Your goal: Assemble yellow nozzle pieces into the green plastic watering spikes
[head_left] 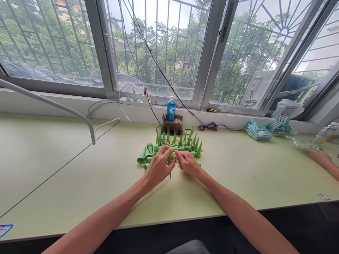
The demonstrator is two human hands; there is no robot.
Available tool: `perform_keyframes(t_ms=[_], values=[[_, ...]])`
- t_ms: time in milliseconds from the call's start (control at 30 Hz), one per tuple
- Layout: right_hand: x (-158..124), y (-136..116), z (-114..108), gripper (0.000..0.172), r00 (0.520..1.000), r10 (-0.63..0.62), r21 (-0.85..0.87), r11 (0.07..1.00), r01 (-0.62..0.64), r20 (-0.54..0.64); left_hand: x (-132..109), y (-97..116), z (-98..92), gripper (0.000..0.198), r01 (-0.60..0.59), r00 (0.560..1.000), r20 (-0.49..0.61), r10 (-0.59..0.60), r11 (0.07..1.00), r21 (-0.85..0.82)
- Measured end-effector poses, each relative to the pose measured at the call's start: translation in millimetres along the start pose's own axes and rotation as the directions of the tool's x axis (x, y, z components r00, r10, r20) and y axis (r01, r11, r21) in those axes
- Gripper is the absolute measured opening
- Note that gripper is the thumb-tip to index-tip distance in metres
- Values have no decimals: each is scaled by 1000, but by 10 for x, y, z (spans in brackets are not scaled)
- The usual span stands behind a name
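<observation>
In the head view my left hand (160,164) is closed around a slim green plastic spike (170,174), its pointed tip hanging down below the fingers. My right hand (187,161) is closed in a pinch close beside the left fingertips, near the spike's upper end. What its fingers grip is too small and covered to make out. Right behind both hands, several more green spikes (198,150) stand upright with yellow parts at their feet. Hollow green cone pieces (142,157) lie on their sides at the left of this cluster.
A blue bottle (171,110) stands by a small cardboard box (180,123) at the window. Coiled cable (208,126) and teal packs (258,130) lie along the back. A white tube (53,104) arches in from the left. Another person's hand (319,157) rests at far right.
</observation>
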State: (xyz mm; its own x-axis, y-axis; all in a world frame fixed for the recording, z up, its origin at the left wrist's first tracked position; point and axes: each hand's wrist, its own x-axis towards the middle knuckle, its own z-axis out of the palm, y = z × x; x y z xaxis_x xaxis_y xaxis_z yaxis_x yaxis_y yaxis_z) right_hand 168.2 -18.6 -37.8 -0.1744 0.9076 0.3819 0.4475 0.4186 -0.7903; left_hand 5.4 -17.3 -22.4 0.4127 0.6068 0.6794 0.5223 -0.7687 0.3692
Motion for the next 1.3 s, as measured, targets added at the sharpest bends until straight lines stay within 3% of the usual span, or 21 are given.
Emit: perform_keyframes(t_ms=[533, 933, 1300], values=[[20, 61, 36, 47, 987, 129, 348, 925, -155, 95, -12, -13, -3, 21, -86, 996, 3, 86, 993, 78], [12, -15, 28, 47, 967, 214, 456, 853, -256, 142, -14, -4, 7, 24, 25, 999, 37, -25, 1000, 3], [19, 0, 27, 53, 980, 194, 424, 884, -197, 52, 16, -27, 35, 20, 118, 993, 37, -113, 983, -141]])
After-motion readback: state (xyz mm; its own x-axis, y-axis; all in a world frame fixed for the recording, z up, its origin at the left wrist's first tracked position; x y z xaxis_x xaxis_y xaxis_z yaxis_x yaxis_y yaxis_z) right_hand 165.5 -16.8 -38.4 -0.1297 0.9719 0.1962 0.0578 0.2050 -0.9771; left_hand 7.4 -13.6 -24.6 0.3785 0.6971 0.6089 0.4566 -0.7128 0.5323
